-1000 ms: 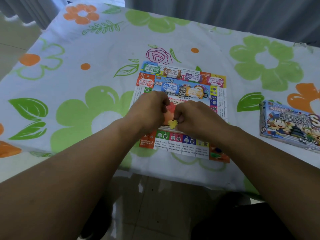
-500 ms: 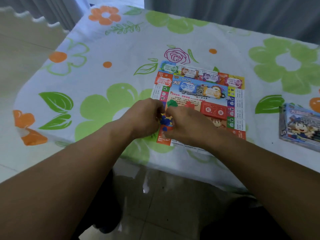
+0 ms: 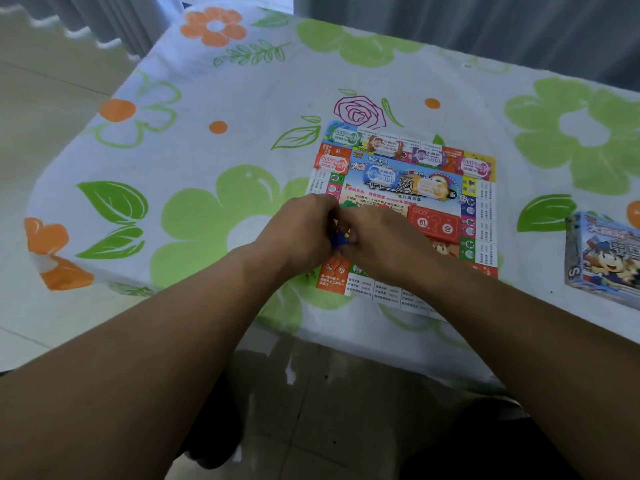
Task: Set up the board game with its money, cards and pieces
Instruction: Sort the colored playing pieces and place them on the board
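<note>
Over the near-left corner of the board (image 3: 486, 237), pinching a blue piece (image 3: 337, 241) between curled left hand (image 3: 298, 233) and right hand (image 3: 381, 244), neither nearer than the other, long axis hidden in the grip, just short of a green piece (image 3: 348, 203) farther in.

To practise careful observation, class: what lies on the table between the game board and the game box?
The head view shows only bare tablecloth there, printed with a green leaf, between the game board and the game box.
</note>
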Demonstrator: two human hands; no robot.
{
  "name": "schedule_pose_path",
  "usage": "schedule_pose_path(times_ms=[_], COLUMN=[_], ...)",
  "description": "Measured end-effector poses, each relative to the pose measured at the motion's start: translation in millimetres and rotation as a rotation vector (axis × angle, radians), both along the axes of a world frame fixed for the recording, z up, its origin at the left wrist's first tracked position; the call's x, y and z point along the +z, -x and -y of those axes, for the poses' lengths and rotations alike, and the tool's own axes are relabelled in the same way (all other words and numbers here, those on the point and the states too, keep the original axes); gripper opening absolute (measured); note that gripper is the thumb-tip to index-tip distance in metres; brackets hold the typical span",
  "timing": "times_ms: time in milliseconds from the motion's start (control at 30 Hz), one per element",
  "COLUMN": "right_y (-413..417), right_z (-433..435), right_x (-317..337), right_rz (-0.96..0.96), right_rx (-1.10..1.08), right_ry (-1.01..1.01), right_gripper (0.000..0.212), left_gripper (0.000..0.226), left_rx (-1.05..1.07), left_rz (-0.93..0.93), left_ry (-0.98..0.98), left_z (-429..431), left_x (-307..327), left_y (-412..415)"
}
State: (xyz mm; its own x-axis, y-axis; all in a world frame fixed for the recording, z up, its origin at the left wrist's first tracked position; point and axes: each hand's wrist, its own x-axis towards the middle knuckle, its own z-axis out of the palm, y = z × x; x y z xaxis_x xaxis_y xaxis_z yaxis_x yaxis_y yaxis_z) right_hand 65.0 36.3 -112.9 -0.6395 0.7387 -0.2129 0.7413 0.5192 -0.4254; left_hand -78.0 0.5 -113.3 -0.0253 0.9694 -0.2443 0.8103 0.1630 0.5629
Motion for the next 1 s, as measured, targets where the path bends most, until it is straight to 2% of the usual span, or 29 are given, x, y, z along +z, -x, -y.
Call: schedule_pose_path(times_ms=[300,500,567,667,800,1000], right_y=[-1.6,-5.0,-4.9,-3.5,-3.3,-1.2], right_z=[-1.9,-6.7,-6.5,-4.5,-3.3,-3.1], right_x=[0.3,3.3,3.6,2.9,4.1,5.4], right_rz=[0.005,0.042,0.05,0.054,0.054,0.037], right_rx=[0.005,-0.04,-0.045,-0.024,-0.013,-0.009], right_ry=[-0.023,0.006,0.016,0.013,0.004,0.005], right_gripper=[0.009,0.029,0.027,0.011,0.018,0.015], left_gripper=[0.025,0.03,0.029,0.029,0.029,0.027], left_rx=[0.035,0.052,0.052,0.055,0.05,0.049], left_rz=[0.05,0.092,0.093,0.094,0.099,0.09], left_ry=[0.009,0.026,0.02,0.014,0.018,0.032], left_z=[-2.4,-2.0,-2.3,-2.4,-3.4,-2.9], left_x=[-1.6,-4.7,-4.9,-3.9,-1.6,1.8], left_y=[-0.8,4.4,4.1,2.5,0.0,-1.6])
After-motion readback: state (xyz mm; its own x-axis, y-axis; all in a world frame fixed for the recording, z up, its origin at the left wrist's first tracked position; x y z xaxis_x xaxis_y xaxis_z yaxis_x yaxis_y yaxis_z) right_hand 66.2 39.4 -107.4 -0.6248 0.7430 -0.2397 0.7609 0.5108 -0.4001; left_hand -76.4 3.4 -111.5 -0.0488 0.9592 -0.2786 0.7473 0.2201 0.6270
